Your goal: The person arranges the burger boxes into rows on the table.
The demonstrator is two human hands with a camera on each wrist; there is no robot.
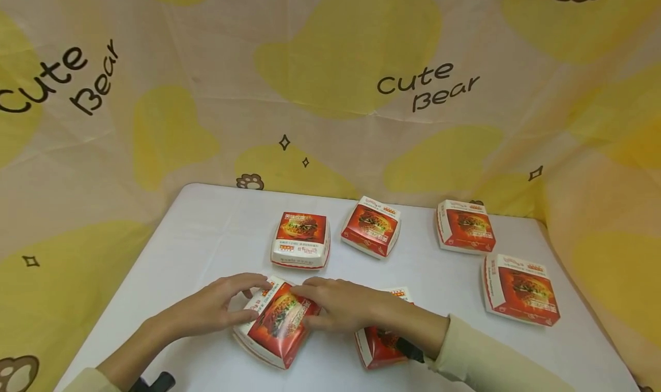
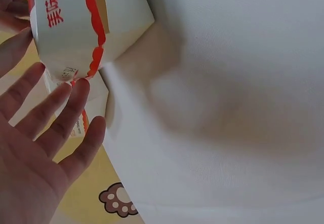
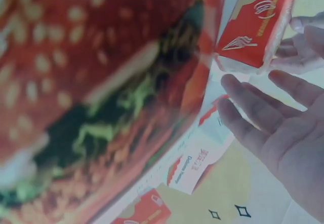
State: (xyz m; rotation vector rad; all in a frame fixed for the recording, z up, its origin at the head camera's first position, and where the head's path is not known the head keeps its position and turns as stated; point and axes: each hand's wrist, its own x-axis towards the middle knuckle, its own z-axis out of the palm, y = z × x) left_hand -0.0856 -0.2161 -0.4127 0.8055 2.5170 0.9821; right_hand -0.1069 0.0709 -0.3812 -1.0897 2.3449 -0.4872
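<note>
A red and white burger box (image 1: 281,329) lies tilted at an angle on the table between the two hands, its lid down and a burger picture on top. My left hand (image 1: 222,306) is at its left side, fingers spread, with fingertips right at the box's edge; the left wrist view shows this box (image 2: 71,26) from the side. Over the right edge of the lid reaches my right hand (image 1: 343,306), its fingers loosely extended. The right wrist view has that hand (image 3: 288,122) with fingertips beside the box (image 3: 253,26).
Under the right forearm sits another burger box (image 1: 374,352), partly hidden. Further boxes stand behind: one box (image 1: 301,240) straight ahead, a second box (image 1: 372,225) beside it, and two boxes at the right (image 1: 465,226). A printed cloth (image 1: 335,122) hangs behind the white table (image 1: 217,231).
</note>
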